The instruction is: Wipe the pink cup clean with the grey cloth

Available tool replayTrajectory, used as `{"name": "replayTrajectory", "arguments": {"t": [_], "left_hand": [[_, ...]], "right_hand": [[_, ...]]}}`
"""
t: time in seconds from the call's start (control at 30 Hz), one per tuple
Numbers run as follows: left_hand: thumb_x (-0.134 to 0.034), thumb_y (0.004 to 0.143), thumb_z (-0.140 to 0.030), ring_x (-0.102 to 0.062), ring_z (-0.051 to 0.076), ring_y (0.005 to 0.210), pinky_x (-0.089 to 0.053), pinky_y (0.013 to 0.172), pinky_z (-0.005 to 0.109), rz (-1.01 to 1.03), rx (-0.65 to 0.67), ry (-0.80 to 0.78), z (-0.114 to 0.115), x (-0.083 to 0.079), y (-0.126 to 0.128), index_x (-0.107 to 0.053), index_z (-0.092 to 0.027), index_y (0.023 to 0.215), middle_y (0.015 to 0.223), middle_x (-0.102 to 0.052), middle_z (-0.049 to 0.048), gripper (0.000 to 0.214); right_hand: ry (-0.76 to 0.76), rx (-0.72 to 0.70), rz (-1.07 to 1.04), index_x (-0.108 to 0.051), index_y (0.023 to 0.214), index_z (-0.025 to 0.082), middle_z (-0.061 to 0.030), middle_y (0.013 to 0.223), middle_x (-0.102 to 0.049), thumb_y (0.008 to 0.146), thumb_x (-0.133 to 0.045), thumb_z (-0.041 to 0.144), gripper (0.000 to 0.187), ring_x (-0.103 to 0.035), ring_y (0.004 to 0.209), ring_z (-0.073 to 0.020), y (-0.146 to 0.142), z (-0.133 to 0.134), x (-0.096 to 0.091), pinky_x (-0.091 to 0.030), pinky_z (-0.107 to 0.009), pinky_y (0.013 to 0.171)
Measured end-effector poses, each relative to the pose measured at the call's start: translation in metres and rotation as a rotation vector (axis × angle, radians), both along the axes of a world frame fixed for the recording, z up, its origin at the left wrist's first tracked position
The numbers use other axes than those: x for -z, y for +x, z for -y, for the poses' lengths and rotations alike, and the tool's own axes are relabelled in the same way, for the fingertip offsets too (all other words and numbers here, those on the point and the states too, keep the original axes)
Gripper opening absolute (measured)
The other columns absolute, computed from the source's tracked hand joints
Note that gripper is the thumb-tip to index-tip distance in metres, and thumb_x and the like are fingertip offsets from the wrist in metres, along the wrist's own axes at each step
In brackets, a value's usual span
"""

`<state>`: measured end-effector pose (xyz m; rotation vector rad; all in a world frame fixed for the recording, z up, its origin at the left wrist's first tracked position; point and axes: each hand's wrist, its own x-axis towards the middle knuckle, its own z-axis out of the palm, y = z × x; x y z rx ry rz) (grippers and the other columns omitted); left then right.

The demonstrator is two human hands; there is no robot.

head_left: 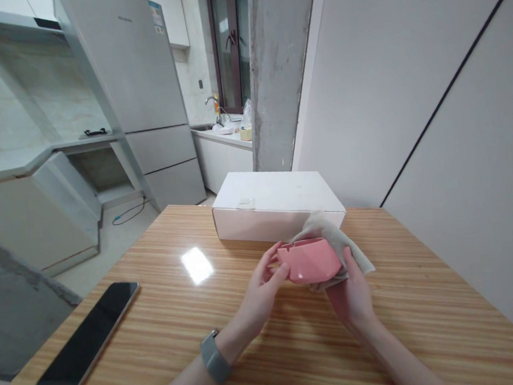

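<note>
A pink ceramic bowl [311, 261] is held just above the wooden table [207, 342], tilted on its side. My left hand [266, 288] pinches its left rim between thumb and fingers. My right hand [352, 295] is closed on a beige cloth [333, 236] that wraps round the bowl's right side and back. A grey watch sits on my left wrist.
A white cardboard box [276, 206] lies closed right behind the bowl. A black phone [89, 336] on a charging cable rests near the table's front left edge. A wall runs along the right; a fridge [138, 95] and kitchen counters stand beyond the table.
</note>
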<state>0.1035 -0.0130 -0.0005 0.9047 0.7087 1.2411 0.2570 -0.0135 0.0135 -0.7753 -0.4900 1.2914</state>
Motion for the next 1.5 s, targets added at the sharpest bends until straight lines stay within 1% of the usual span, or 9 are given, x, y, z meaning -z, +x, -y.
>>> {"name": "replayTrajectory", "arguments": {"t": [0.13, 0.27, 0.5, 0.67, 0.8, 0.97, 1.2, 1.4, 1.5], "left_hand": [[-0.075, 0.072, -0.043, -0.052, 0.027, 0.119, -0.040, 0.101, 0.038, 0.021, 0.075, 0.067, 0.003, 0.002, -0.002, -0.044, -0.020, 0.139, 0.134, -0.054, 0.0144, 0.077], [-0.073, 0.073, -0.048, -0.046, 0.029, 0.126, -0.036, 0.105, 0.040, 0.081, 0.149, 0.090, 0.004, 0.003, -0.007, -0.042, -0.019, 0.139, 0.137, -0.052, 0.0145, 0.079], [-0.080, 0.064, -0.040, -0.055, 0.029, 0.115, -0.044, 0.095, 0.038, 0.028, 0.020, 0.005, -0.001, 0.000, -0.009, -0.043, -0.016, 0.136, 0.128, -0.058, 0.0163, 0.084], [-0.078, 0.066, -0.035, -0.059, 0.026, 0.105, -0.047, 0.089, 0.036, -0.054, -0.078, -0.001, -0.001, -0.004, -0.009, -0.040, -0.016, 0.138, 0.120, -0.061, 0.0152, 0.084], [-0.081, 0.063, -0.030, -0.059, 0.025, 0.107, -0.046, 0.092, 0.035, -0.148, -0.153, -0.013, 0.000, -0.006, -0.006, -0.037, -0.019, 0.141, 0.123, -0.060, 0.0128, 0.090], [-0.063, 0.079, -0.042, -0.056, 0.025, 0.116, -0.041, 0.100, 0.037, 0.085, -0.026, -0.165, -0.004, -0.003, -0.009, -0.043, -0.018, 0.139, 0.126, -0.061, 0.0126, 0.067], [-0.076, 0.071, -0.038, -0.055, 0.027, 0.117, -0.038, 0.101, 0.037, -0.014, -0.047, -0.034, -0.004, -0.006, -0.011, -0.051, -0.014, 0.134, 0.124, -0.063, 0.0144, 0.072], [-0.077, 0.067, -0.046, -0.053, 0.030, 0.119, -0.041, 0.100, 0.040, 0.155, 0.128, -0.039, 0.000, -0.003, -0.008, -0.052, -0.015, 0.131, 0.131, -0.056, 0.0162, 0.075], [-0.078, 0.067, -0.044, -0.055, 0.030, 0.116, -0.044, 0.096, 0.039, 0.112, 0.114, -0.034, 0.001, -0.001, -0.007, -0.048, -0.016, 0.134, 0.131, -0.055, 0.0171, 0.078]], "right_hand": [[-0.068, -0.106, -0.029, -0.071, 0.100, 0.016, -0.0087, 0.098, -0.076, 0.072, -0.067, 0.056, 0.049, -0.066, 0.102, -0.0305, -0.009, 0.007, -0.002, -0.057, -0.039, 0.079], [-0.115, -0.143, -0.050, -0.071, 0.100, 0.017, -0.0074, 0.096, -0.076, 0.072, -0.068, 0.055, 0.047, -0.067, 0.100, -0.0295, -0.016, 0.013, 0.000, -0.055, -0.038, 0.081], [-0.061, -0.198, -0.029, -0.072, 0.101, 0.018, -0.0075, 0.104, -0.075, 0.074, -0.067, 0.056, 0.047, -0.066, 0.104, -0.0284, -0.019, 0.012, -0.002, -0.054, -0.036, 0.084], [-0.095, -0.025, -0.043, -0.072, 0.100, 0.021, -0.0035, 0.104, -0.075, 0.066, -0.075, 0.051, 0.046, -0.065, 0.107, -0.0284, -0.024, 0.015, 0.006, -0.056, -0.037, 0.085], [-0.085, 0.013, -0.028, -0.072, 0.102, 0.022, -0.0026, 0.111, -0.073, 0.061, -0.079, 0.049, 0.049, -0.058, 0.118, -0.0274, -0.028, 0.016, 0.014, -0.052, -0.037, 0.093], [-0.045, 0.036, 0.009, -0.071, 0.106, 0.020, -0.0037, 0.111, -0.073, 0.068, -0.074, 0.049, 0.048, -0.058, 0.117, -0.0254, -0.022, 0.009, 0.019, -0.052, -0.035, 0.093], [0.031, -0.052, -0.005, -0.071, 0.104, 0.018, -0.0051, 0.108, -0.074, 0.076, -0.067, 0.052, 0.045, -0.063, 0.110, -0.0251, -0.014, 0.006, 0.012, -0.053, -0.034, 0.088], [0.002, -0.104, 0.025, -0.073, 0.094, 0.020, -0.0045, 0.092, -0.077, 0.072, -0.070, 0.055, 0.042, -0.070, 0.093, -0.0246, -0.020, 0.015, 0.007, -0.057, -0.029, 0.070], [0.005, -0.089, 0.045, -0.073, 0.092, 0.019, -0.0044, 0.092, -0.077, 0.076, -0.067, 0.054, 0.039, -0.071, 0.089, -0.0235, -0.020, 0.014, 0.013, -0.057, -0.030, 0.072]]}}
